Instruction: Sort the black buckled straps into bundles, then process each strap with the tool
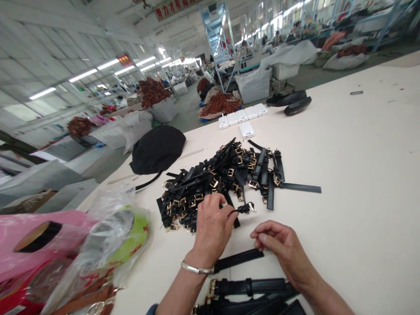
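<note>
1. Smooth cream tabletop (354, 162), big workshop hall behind, tube lights (83, 75) overhead.
2. Heap of black leather straps with gold buckles (229, 164) sits on it, way too tangled to count.
3. Six white plastic blocks (242, 116) beyond the heap, one rounded black cloth item (159, 149) left of it.
4. Nearer than the heap: left hand (213, 225) pinching one small black buckled strap (244, 208); right hand (282, 243) has curled fingers, can't tell if gripping.

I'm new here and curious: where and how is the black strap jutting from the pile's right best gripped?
Probably pinch the jutting strap by its free end, from the right: that end lies uncovered, while the other meets the crowded pile.
</note>
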`<action>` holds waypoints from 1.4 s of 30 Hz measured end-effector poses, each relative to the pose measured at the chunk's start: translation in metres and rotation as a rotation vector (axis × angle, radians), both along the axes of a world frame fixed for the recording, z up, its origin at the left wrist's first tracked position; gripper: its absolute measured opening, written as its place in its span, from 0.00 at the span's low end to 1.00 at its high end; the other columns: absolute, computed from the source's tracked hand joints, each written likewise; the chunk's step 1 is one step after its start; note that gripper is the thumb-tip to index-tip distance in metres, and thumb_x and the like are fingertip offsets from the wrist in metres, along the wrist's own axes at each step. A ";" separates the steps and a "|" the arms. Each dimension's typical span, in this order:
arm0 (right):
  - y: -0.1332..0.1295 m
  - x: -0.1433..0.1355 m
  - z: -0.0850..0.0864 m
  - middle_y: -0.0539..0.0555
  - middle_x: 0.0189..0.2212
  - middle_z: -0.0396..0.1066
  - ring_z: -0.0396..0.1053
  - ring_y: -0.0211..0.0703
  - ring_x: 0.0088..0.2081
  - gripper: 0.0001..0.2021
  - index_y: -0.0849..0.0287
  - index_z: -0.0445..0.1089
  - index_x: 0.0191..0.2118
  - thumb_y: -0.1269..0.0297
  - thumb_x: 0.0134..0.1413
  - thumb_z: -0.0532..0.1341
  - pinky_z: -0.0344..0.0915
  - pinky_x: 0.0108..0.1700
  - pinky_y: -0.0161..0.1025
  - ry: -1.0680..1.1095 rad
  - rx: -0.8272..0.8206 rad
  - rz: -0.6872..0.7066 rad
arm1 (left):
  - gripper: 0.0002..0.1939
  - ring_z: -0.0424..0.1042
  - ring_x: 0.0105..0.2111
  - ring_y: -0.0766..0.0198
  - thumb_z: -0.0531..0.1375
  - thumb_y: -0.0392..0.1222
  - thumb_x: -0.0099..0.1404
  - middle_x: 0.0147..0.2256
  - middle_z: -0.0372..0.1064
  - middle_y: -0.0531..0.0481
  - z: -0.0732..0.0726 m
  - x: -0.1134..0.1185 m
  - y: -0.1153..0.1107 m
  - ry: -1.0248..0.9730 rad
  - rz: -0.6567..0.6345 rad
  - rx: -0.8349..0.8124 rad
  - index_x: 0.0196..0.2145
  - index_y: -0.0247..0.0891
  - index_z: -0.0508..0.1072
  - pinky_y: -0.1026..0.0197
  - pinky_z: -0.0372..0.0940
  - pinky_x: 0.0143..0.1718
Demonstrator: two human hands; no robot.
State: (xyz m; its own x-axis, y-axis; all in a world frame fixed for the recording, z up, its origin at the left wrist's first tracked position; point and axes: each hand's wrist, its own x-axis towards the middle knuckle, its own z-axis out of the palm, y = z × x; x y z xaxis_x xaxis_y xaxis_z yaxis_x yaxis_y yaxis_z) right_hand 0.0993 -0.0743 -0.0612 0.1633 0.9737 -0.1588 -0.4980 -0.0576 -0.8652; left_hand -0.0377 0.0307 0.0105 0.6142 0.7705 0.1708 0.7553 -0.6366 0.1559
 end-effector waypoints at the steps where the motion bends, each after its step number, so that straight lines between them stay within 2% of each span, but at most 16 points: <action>1: 0.000 0.000 0.000 0.55 0.30 0.75 0.68 0.37 0.28 0.08 0.61 0.71 0.33 0.62 0.48 0.64 0.62 0.32 0.35 0.029 -0.008 -0.025 | 0.11 0.63 0.44 0.57 0.51 0.43 0.66 0.40 0.65 0.46 0.003 0.000 -0.001 -0.075 0.016 0.040 0.31 0.39 0.71 0.56 0.58 0.43; 3: -0.001 0.000 0.000 0.55 0.30 0.75 0.67 0.37 0.28 0.09 0.61 0.71 0.33 0.61 0.47 0.65 0.62 0.33 0.35 0.067 -0.026 -0.043 | 0.13 0.67 0.37 0.62 0.48 0.44 0.68 0.36 0.67 0.48 0.003 0.000 0.001 -0.175 0.079 -0.026 0.30 0.38 0.68 0.60 0.60 0.39; 6: -0.001 0.000 0.002 0.56 0.30 0.75 0.67 0.38 0.28 0.10 0.61 0.72 0.33 0.61 0.45 0.66 0.61 0.32 0.35 0.077 -0.041 -0.027 | 0.15 0.68 0.24 0.68 0.45 0.45 0.69 0.26 0.68 0.53 -0.011 0.007 0.013 -0.138 0.216 -0.260 0.29 0.39 0.65 0.65 0.60 0.30; 10: -0.002 -0.001 0.002 0.56 0.30 0.74 0.66 0.38 0.28 0.10 0.61 0.72 0.33 0.60 0.45 0.66 0.61 0.32 0.36 0.072 -0.037 -0.027 | 0.08 0.72 0.32 0.56 0.51 0.44 0.65 0.30 0.71 0.45 -0.036 0.020 0.023 -0.037 0.331 -0.267 0.35 0.38 0.65 0.58 0.61 0.34; 12: -0.002 -0.001 0.001 0.56 0.31 0.74 0.66 0.38 0.28 0.10 0.61 0.71 0.33 0.61 0.45 0.66 0.61 0.32 0.37 0.066 -0.034 -0.022 | 0.12 0.71 0.37 0.50 0.56 0.45 0.61 0.33 0.71 0.41 -0.043 0.026 0.023 -0.011 0.368 -0.263 0.39 0.37 0.63 0.54 0.61 0.37; 14: -0.002 0.000 0.000 0.56 0.31 0.74 0.66 0.38 0.28 0.10 0.61 0.72 0.33 0.61 0.45 0.65 0.61 0.32 0.37 0.061 -0.032 -0.016 | 0.17 0.70 0.40 0.48 0.59 0.45 0.58 0.36 0.71 0.40 -0.046 0.029 0.023 -0.005 0.394 -0.280 0.42 0.37 0.61 0.53 0.61 0.39; 18: -0.001 0.000 -0.002 0.56 0.31 0.74 0.67 0.38 0.28 0.10 0.61 0.72 0.34 0.60 0.46 0.65 0.62 0.33 0.36 0.065 -0.024 -0.021 | 0.18 0.70 0.40 0.50 0.57 0.35 0.56 0.34 0.70 0.44 -0.043 0.023 0.024 -0.062 0.422 -0.348 0.45 0.38 0.60 0.52 0.61 0.41; 21: 0.001 -0.001 -0.002 0.56 0.31 0.74 0.68 0.39 0.29 0.12 0.61 0.72 0.34 0.59 0.44 0.66 0.63 0.34 0.37 0.058 -0.048 -0.019 | 0.19 0.73 0.31 0.58 0.54 0.30 0.53 0.30 0.70 0.49 -0.035 0.013 0.017 -0.157 0.378 -0.492 0.44 0.38 0.61 0.57 0.65 0.36; 24: 0.003 -0.003 -0.002 0.58 0.33 0.74 0.70 0.43 0.32 0.15 0.62 0.72 0.36 0.57 0.44 0.66 0.65 0.37 0.40 -0.020 -0.090 0.049 | 0.18 0.70 0.21 0.66 0.50 0.30 0.54 0.26 0.68 0.54 -0.025 0.004 -0.002 -0.278 0.306 -0.716 0.45 0.37 0.60 0.64 0.65 0.24; 27: 0.004 -0.004 0.000 0.57 0.37 0.73 0.71 0.44 0.34 0.21 0.61 0.70 0.44 0.52 0.48 0.63 0.66 0.39 0.43 -0.088 -0.058 0.159 | 0.18 0.67 0.18 0.69 0.50 0.33 0.56 0.24 0.66 0.56 -0.018 0.001 -0.028 -0.537 0.263 -1.003 0.45 0.37 0.59 0.67 0.63 0.19; 29: 0.003 -0.003 0.003 0.56 0.40 0.72 0.70 0.43 0.33 0.23 0.60 0.67 0.49 0.51 0.51 0.60 0.66 0.41 0.45 -0.086 0.018 0.243 | 0.16 0.67 0.19 0.69 0.52 0.36 0.57 0.27 0.67 0.54 -0.016 0.003 -0.047 -0.652 0.234 -1.096 0.45 0.38 0.60 0.67 0.63 0.19; 31: 0.002 -0.003 0.004 0.54 0.39 0.72 0.70 0.44 0.35 0.22 0.59 0.66 0.49 0.51 0.52 0.60 0.65 0.45 0.45 -0.081 0.066 0.253 | 0.16 0.69 0.23 0.68 0.53 0.38 0.59 0.33 0.69 0.51 -0.015 0.007 -0.064 -0.633 0.164 -1.051 0.46 0.40 0.61 0.66 0.65 0.23; 33: 0.001 -0.002 0.003 0.53 0.37 0.72 0.69 0.45 0.38 0.20 0.59 0.66 0.46 0.53 0.50 0.62 0.64 0.45 0.43 -0.100 0.051 0.194 | 0.18 0.71 0.31 0.65 0.55 0.38 0.59 0.38 0.70 0.49 -0.012 0.007 -0.077 -0.547 0.079 -0.942 0.49 0.42 0.62 0.64 0.66 0.30; 36: 0.000 -0.003 0.000 0.54 0.35 0.71 0.69 0.46 0.38 0.18 0.60 0.66 0.43 0.54 0.50 0.62 0.65 0.42 0.42 -0.093 0.019 0.182 | 0.24 0.71 0.33 0.61 0.59 0.39 0.56 0.35 0.72 0.50 -0.002 -0.004 -0.083 -0.359 0.021 -0.795 0.51 0.42 0.63 0.62 0.65 0.34; 39: -0.001 -0.005 0.003 0.54 0.34 0.71 0.69 0.44 0.35 0.16 0.60 0.64 0.42 0.54 0.53 0.60 0.65 0.41 0.42 -0.033 0.017 0.195 | 0.16 0.70 0.30 0.63 0.57 0.45 0.59 0.30 0.73 0.52 0.007 -0.025 -0.063 -0.253 0.030 -0.751 0.45 0.41 0.70 0.63 0.64 0.32; 42: -0.003 -0.007 0.012 0.51 0.28 0.69 0.68 0.40 0.29 0.12 0.59 0.63 0.40 0.56 0.57 0.55 0.64 0.35 0.38 -0.126 0.045 0.215 | 0.15 0.71 0.31 0.62 0.53 0.49 0.62 0.30 0.73 0.49 0.003 -0.040 -0.023 -0.262 0.185 -0.641 0.39 0.37 0.72 0.62 0.63 0.33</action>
State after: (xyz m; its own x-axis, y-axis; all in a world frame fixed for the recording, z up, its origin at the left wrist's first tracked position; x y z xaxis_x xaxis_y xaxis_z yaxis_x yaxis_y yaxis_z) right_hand 0.0919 -0.0775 -0.0488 -0.0328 0.9938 -0.1065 -0.3667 -0.1110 -0.9237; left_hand -0.0782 0.0072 0.0131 0.4642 0.8564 -0.2263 0.7286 -0.2239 0.6473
